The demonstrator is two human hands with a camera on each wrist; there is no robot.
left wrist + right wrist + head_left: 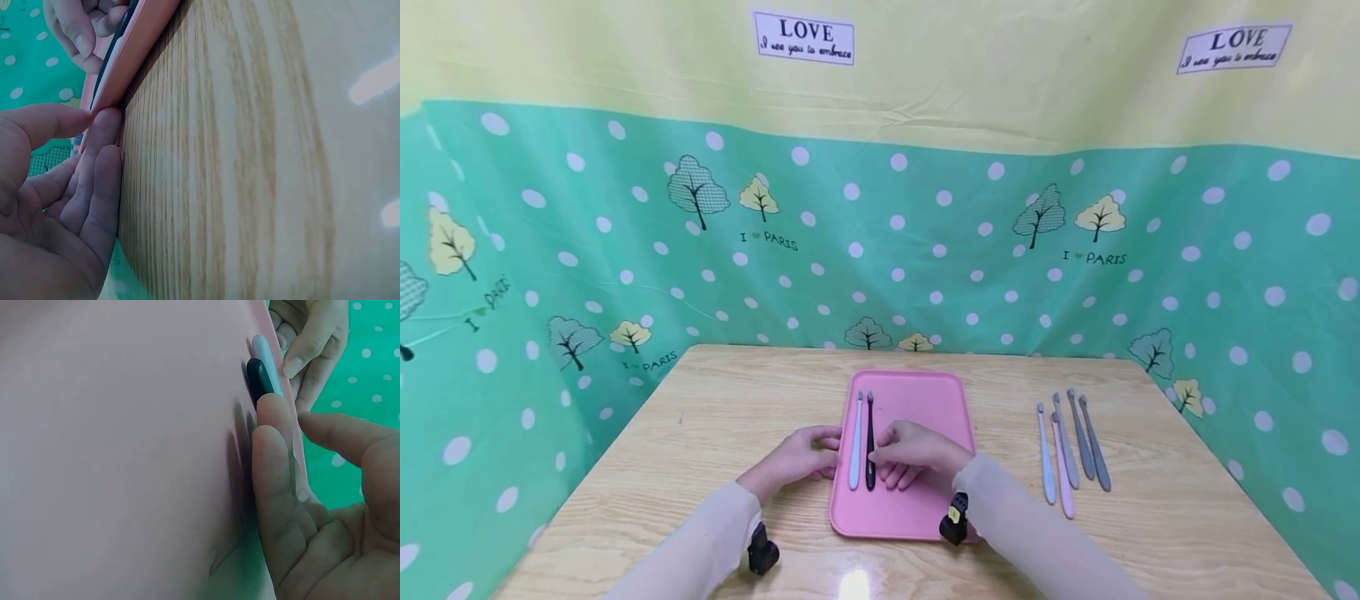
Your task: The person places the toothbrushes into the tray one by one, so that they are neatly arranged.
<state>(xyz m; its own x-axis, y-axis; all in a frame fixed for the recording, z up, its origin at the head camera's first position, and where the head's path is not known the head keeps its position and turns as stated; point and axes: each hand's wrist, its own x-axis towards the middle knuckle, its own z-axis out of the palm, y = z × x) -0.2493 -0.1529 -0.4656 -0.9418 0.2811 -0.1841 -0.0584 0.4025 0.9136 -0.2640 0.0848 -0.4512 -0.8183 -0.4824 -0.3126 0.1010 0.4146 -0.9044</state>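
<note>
A pink tray [917,517] lies on the table with a light blue toothbrush [855,450] and a black toothbrush [870,442] side by side along its left part. At the tray's left rim, my left hand [805,454] pinches the edge between thumb and fingers [103,128]. Over the tray, the right hand [917,450] touches the black toothbrush's handle with its fingertips [272,412]. In the right wrist view the thumb stands apart from those fairly straight fingers, and the handle's rounded end shows beyond them.
To the right of the tray, several toothbrushes [1063,467] in blue, pink and grey lie on the wooden table [737,392]. A green and yellow patterned curtain [940,225] hangs behind the table and at its sides.
</note>
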